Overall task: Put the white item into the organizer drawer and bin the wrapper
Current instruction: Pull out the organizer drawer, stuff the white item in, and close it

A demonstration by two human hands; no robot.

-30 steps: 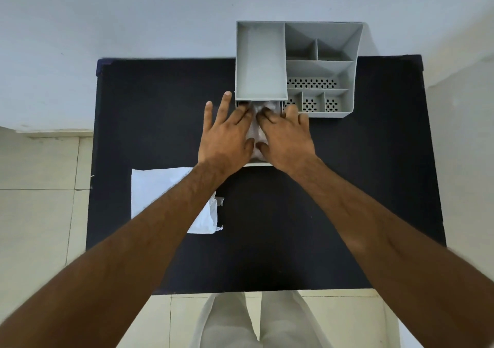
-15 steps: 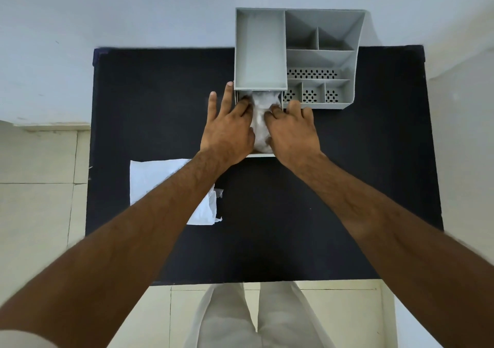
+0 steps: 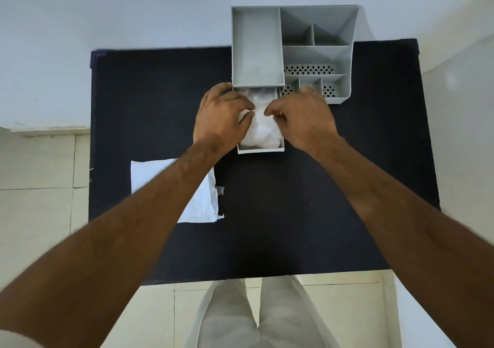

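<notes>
both hands (image 3: 263, 119) over white item (image 3: 263, 130) in open drawer (image 3: 260, 149).

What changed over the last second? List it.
Both hands have drawn apart: left hand and right hand no longer press flat, uncovering the white item in the drawer. Drawer stays pulled out; wrapper unmoved on the table.

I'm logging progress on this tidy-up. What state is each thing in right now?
Drawer: pulled out, open.
White item: bunched inside the drawer.
Wrapper: flat on the table, not binned.
Left hand: fingers curled at the item.
Right hand: fingers curled at the item.
Organizer: upright, top compartments empty.
</notes>
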